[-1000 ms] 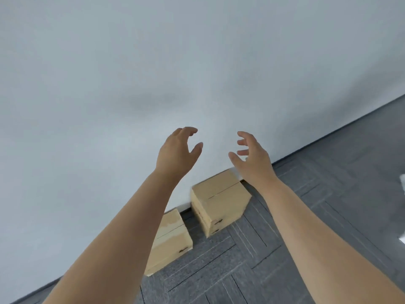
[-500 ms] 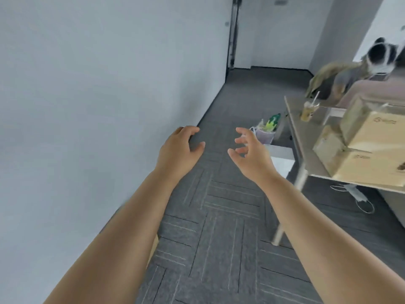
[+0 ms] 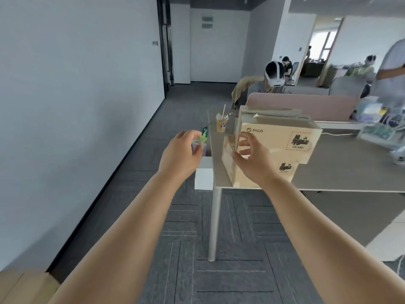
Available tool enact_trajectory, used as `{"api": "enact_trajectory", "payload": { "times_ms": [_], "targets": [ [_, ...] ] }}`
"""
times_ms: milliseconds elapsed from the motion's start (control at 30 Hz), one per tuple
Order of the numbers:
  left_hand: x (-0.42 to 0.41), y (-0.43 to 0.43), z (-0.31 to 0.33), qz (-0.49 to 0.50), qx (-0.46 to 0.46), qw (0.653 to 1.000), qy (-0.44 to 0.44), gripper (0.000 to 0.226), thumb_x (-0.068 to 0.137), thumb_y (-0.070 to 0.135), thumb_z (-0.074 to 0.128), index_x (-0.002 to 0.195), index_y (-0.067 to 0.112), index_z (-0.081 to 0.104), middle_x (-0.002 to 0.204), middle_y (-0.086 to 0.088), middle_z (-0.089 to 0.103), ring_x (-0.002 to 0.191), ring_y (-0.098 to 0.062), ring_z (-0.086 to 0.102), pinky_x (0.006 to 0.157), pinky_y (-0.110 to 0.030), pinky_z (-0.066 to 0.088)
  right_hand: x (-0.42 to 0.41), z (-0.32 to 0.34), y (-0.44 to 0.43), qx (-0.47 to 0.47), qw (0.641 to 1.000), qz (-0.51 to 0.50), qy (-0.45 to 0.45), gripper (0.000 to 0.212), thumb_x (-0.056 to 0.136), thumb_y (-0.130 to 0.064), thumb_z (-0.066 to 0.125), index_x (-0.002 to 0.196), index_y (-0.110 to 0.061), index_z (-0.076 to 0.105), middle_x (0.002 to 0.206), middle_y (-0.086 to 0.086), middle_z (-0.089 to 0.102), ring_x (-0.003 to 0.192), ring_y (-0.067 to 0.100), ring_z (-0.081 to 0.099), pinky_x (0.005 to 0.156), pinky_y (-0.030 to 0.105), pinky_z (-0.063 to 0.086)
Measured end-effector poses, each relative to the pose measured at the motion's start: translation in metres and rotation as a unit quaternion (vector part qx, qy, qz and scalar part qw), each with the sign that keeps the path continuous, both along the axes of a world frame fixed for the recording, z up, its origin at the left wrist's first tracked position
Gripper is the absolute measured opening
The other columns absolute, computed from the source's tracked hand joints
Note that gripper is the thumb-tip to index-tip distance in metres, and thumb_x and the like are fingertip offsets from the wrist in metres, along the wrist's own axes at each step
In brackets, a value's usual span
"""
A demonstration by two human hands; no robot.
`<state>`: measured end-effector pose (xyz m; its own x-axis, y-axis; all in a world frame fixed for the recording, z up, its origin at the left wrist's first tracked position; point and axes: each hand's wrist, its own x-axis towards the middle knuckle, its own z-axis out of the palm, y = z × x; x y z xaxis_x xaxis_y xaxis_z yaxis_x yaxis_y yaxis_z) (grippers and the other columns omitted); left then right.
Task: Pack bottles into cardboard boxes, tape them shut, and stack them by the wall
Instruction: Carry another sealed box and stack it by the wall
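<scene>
Boxes in cardboard, three counted: corner of one at bottom left against the wall; two stacked on the table, upper box marked PICO, set askew over the lower box. Two bare hands raised between: left hand over the floor, fingers curled and apart, empty; right hand before the stack, fingers spread, contact with cardboard unclear. One iced drink with straw behind the stack. Bottles not seen.
</scene>
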<state>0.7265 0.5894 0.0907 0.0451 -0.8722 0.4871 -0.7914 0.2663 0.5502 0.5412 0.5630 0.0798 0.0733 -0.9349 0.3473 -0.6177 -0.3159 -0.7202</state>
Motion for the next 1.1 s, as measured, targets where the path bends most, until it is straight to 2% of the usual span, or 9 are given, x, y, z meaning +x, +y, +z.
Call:
{"api": "enact_trajectory", "payload": {
  "times_ms": [300, 433, 533, 600, 800, 900, 967, 1033, 1100],
  "targets": [
    [-0.116, -0.111, 0.014, -0.04, 0.028, 0.998, -0.031, 0.033, 0.098, 0.023, 0.038, 0.127, 0.019, 0.053, 0.134, 0.001, 0.05, 0.12, -0.018, 0.048, 0.095, -0.038, 0.044, -0.121, 0.002, -0.085, -0.005, 0.998, -0.064, 0.02, 0.042, 0.089, -0.02, 0.06, 0.131, -0.018, 0.051, 0.129, 0.003, 0.055, 0.116, 0.018, 0.053, 0.084, 0.021, 0.034],
    [-0.147, -0.178, 0.01, -0.053, 0.032, 0.997, -0.042, 0.031, 0.097, 0.023, 0.04, 0.122, 0.017, 0.058, 0.133, 0.001, 0.05, 0.116, -0.019, 0.051, 0.094, -0.034, 0.043, -0.156, -0.005, -0.137, -0.016, 0.992, -0.101, 0.07, 0.039, 0.093, -0.018, 0.052, 0.132, -0.017, 0.051, 0.133, 0.001, 0.053, 0.122, 0.019, 0.049, 0.084, 0.02, 0.032],
    [-0.161, -0.242, 0.004, -0.049, 0.049, 0.995, -0.067, 0.032, 0.096, 0.028, 0.041, 0.122, 0.018, 0.058, 0.135, -0.001, 0.047, 0.117, -0.023, 0.05, 0.096, -0.041, 0.043, -0.18, -0.005, -0.189, -0.03, 0.988, -0.134, 0.074, 0.044, 0.093, -0.008, 0.042, 0.137, -0.016, 0.047, 0.134, 0.009, 0.052, 0.119, 0.03, 0.05, 0.094, 0.034, 0.044],
    [-0.17, -0.281, 0.003, -0.049, 0.054, 0.995, -0.066, 0.033, 0.096, 0.028, 0.04, 0.122, 0.018, 0.058, 0.136, -0.002, 0.045, 0.121, -0.023, 0.047, 0.097, -0.039, 0.042, -0.191, -0.002, -0.224, -0.024, 0.984, -0.152, 0.092, 0.047, 0.092, -0.008, 0.037, 0.137, -0.018, 0.046, 0.136, 0.009, 0.049, 0.113, 0.034, 0.054, 0.09, 0.043, 0.049],
    [-0.201, -0.381, 0.001, -0.038, 0.111, 0.984, -0.133, 0.039, 0.096, 0.037, 0.039, 0.131, 0.025, 0.049, 0.144, -0.004, 0.033, 0.131, -0.03, 0.032, 0.099, -0.039, 0.037, -0.225, 0.002, -0.322, 0.08, 0.958, -0.191, 0.198, 0.044, 0.095, -0.023, 0.04, 0.139, -0.025, 0.044, 0.146, 0.002, 0.037, 0.132, 0.029, 0.031, 0.103, 0.04, 0.037],
    [-0.208, -0.408, -0.01, -0.032, 0.208, 0.961, -0.179, 0.05, 0.096, 0.049, 0.032, 0.142, 0.03, 0.034, 0.156, -0.009, 0.01, 0.14, -0.038, 0.018, 0.109, -0.045, 0.027, -0.244, -0.004, -0.351, 0.155, 0.937, -0.203, 0.239, 0.047, 0.096, -0.033, 0.038, 0.142, -0.027, 0.037, 0.149, 0.007, 0.03, 0.134, 0.033, 0.026, 0.104, 0.046, 0.034],
    [-0.211, -0.419, -0.016, -0.018, 0.27, 0.942, -0.201, 0.057, 0.095, 0.055, 0.026, 0.147, 0.03, 0.023, 0.157, -0.009, -0.004, 0.14, -0.04, 0.016, 0.112, -0.047, 0.021, -0.256, -0.008, -0.366, 0.198, 0.923, -0.208, 0.254, 0.05, 0.096, -0.04, 0.036, 0.143, -0.026, 0.033, 0.151, 0.01, 0.024, 0.135, 0.034, 0.024, 0.105, 0.047, 0.032],
    [-0.213, -0.425, -0.02, 0.004, 0.295, 0.933, -0.209, 0.062, 0.095, 0.056, 0.021, 0.148, 0.025, 0.016, 0.157, -0.012, -0.005, 0.14, -0.037, 0.02, 0.111, -0.046, 0.023, -0.264, -0.012, -0.377, 0.237, 0.915, -0.223, 0.238, 0.056, 0.095, -0.049, 0.035, 0.145, -0.024, 0.03, 0.153, 0.013, 0.021, 0.137, 0.036, 0.025, 0.106, 0.047, 0.031],
    [-0.214, -0.429, -0.021, 0.033, 0.294, 0.937, -0.186, 0.063, 0.095, 0.056, 0.02, 0.148, 0.021, 0.018, 0.157, -0.013, 0.005, 0.138, -0.035, 0.026, 0.107, -0.044, 0.03, -0.269, -0.014, -0.386, 0.257, 0.913, -0.236, 0.209, 0.063, 0.092, -0.055, 0.037, 0.144, -0.019, 0.03, 0.147, 0.016, 0.03, 0.132, 0.037, 0.034, 0.104, 0.045, 0.035]
  ]
}}
